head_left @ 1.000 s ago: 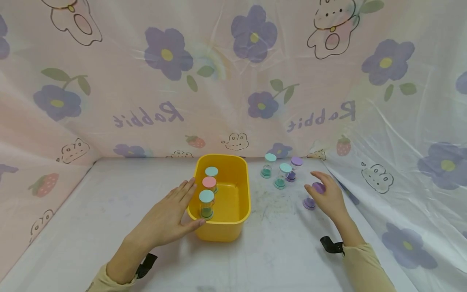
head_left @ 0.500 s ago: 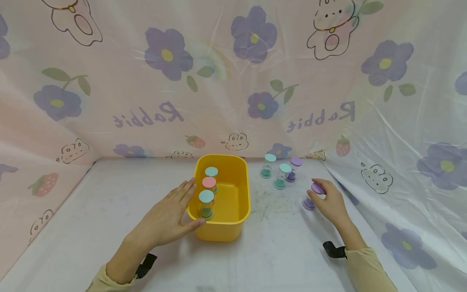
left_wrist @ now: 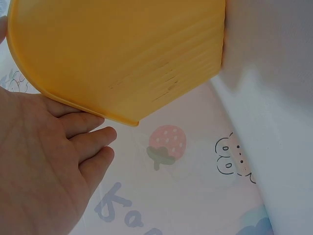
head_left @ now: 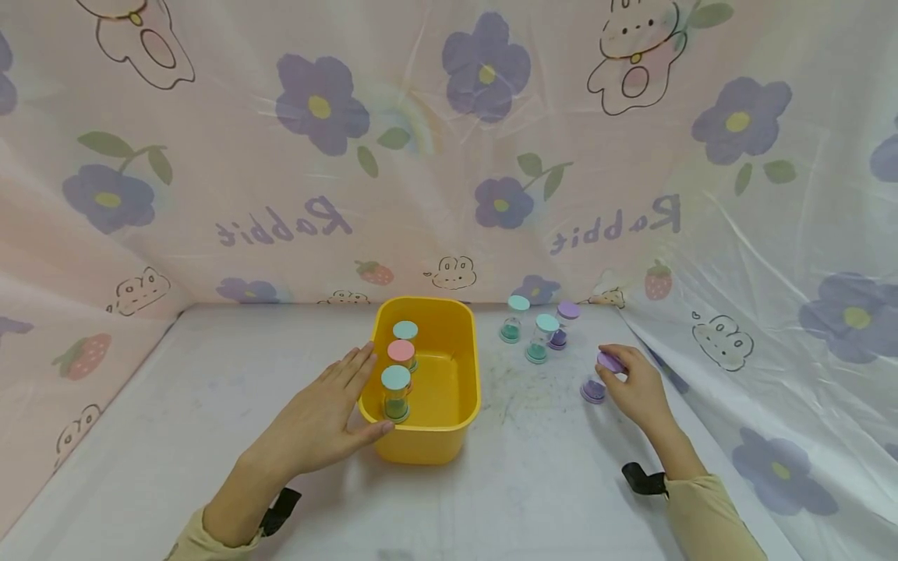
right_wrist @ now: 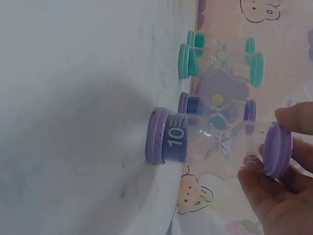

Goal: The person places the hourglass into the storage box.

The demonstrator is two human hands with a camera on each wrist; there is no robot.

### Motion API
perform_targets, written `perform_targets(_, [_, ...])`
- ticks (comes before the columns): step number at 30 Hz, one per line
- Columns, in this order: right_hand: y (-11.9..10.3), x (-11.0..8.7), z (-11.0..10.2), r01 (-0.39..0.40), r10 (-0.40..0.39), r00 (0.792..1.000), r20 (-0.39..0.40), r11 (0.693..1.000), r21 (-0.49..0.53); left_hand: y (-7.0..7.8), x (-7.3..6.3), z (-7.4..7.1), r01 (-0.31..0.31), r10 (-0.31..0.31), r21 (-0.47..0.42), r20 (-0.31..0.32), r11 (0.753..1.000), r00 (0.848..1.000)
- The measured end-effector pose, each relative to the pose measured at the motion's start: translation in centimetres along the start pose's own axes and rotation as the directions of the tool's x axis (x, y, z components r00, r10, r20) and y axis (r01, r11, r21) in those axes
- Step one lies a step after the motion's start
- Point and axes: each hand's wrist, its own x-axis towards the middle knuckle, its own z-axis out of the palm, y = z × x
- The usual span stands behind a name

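My right hand [head_left: 640, 389] pinches the purple top cap of a sand timer [right_wrist: 178, 138] marked 10, at the right of the table. The timer is upright with its purple sand in the lower bulb; whether its base touches the table I cannot tell. At the centre stands a yellow plastic bin [head_left: 421, 447]. My left hand [head_left: 309, 427] lies along its left rim, fingers straight and thumb at the near corner. Along the bin's left side stand a near teal-capped timer [head_left: 396, 377], a pink-capped timer [head_left: 401, 349] and a far teal-capped timer [head_left: 405, 330].
Beyond the right hand, near the back, a teal timer [head_left: 518, 304], another teal timer [head_left: 546, 324] and a purple timer [head_left: 567, 312] stand close together. A patterned cloth [head_left: 421, 156] hangs behind the white table [head_left: 281, 343] and along its sides.
The right hand's thumb and fingers have closed onto the purple timer's cap; a second ago they were spread around it. The left hand and bin have stayed put.
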Motion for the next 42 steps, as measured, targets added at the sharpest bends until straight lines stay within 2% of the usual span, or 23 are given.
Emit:
perform_targets(12, [-1.5, 0.3, 0.1, -0.01, 0.011, 1.0, -0.03, 1.0, 0.021, 0.0, 0.0, 0.1, 0.01, -0.01, -0.005, 0.011, 1.0, 1.0])
perform_targets(18, [-2.7, 0.8, 0.2, 0.019, -0.018, 0.998, -0.064, 1.0, 0.018, 0.0, 0.0, 0.1, 0.006, -0.006, 0.002, 0.003, 1.0, 1.0])
perform_targets(29, [-5.7, 2.2, 0.6, 0.15, -0.131, 0.979, -0.156, 0.982, 0.114, 0.0, 0.0, 0.1, -0.001, 0.001, 0.013, -0.005, 1.0, 1.0])
perform_targets(36, [-8.2, 3.1, 0.6, 0.261, -0.228, 0.956, -0.186, 0.949, 0.178, 0.0, 0.0, 0.1, 0.002, -0.002, 0.007, -0.002, 1.0, 1.0])
perform_targets(42, [-10.3, 3.8, 0.8, 0.364, -0.324, 0.923, -0.205, 0.909, 0.204, 0.0, 0.0, 0.1, 0.003, -0.003, 0.002, -0.002, 1.0, 1.0])
